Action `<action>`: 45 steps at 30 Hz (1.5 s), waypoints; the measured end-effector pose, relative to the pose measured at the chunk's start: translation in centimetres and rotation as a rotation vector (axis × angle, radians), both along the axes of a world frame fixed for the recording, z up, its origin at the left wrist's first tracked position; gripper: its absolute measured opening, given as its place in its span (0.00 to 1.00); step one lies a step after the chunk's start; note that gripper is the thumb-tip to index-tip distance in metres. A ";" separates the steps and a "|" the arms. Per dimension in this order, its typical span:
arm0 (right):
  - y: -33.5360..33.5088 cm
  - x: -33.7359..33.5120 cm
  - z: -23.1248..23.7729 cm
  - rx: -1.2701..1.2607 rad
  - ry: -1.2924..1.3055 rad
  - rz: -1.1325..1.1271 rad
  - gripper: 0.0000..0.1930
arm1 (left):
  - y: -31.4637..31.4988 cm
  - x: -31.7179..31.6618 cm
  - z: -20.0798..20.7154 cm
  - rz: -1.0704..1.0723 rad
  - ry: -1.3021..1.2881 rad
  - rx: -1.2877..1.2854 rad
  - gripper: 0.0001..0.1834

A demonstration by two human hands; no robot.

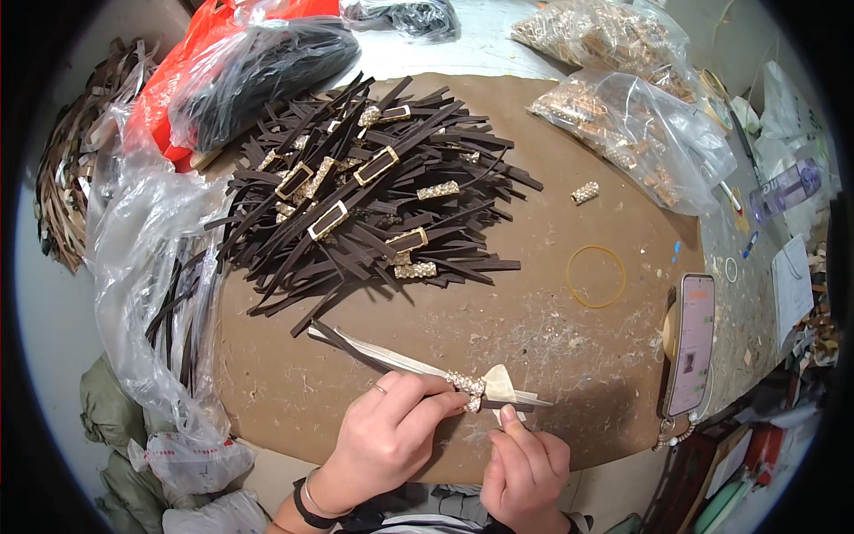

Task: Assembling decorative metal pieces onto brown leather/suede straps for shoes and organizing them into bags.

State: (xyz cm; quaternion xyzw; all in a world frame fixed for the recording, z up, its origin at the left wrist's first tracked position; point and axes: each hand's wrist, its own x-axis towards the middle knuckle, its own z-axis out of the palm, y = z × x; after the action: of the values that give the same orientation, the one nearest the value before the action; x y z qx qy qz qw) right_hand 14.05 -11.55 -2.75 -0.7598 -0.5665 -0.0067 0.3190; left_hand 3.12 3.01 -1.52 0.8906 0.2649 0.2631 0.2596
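Near the front of the brown work mat (302, 383), my left hand (391, 432) pinches a rhinestone-studded buckle (466, 383) threaded on a strap. The strap (378, 353) runs out to the upper left, with a dark face and a pale underside. My right hand (529, 467) is closed, its thumb and fingers gripping the strap's short dark end (520, 406) on the buckle's other side. Beside the buckle sticks up a small cream tab (500, 383). Beyond my hands lies a large heap of dark brown straps (356, 249), many carrying gold or rhinestone buckles.
Plastic bags of buckles (623, 125) lie at the far right, near a loose rhinestone buckle (584, 192). A yellow rubber band (596, 276) rests on the mat. A phone (691, 343) leans at the right edge. Clear plastic (147, 285) and a red bag (191, 76) crowd the left.
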 end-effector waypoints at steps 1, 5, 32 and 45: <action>-0.3 -0.1 -0.7 -0.016 -0.049 -0.014 0.10 | 0.0 0.1 -0.1 0.003 -0.007 -0.011 0.15; -0.3 -0.2 -0.8 -0.018 -0.075 -0.036 0.11 | -0.1 0.3 0.0 0.016 -0.011 -0.024 0.15; 0.8 1.9 0.9 -0.025 0.168 -0.196 0.10 | 0.0 -0.4 -0.3 -0.042 -0.006 0.076 0.19; -0.2 2.1 0.5 0.004 0.280 -0.270 0.05 | -0.1 -0.3 -0.3 0.006 -0.015 0.046 0.17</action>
State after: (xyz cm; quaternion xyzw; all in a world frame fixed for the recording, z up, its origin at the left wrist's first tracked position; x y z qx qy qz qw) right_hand 16.12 -11.76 -2.25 -0.8217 -0.4096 0.0554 0.3924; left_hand 2.80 2.92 -1.86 0.8937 0.2594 0.2764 0.2401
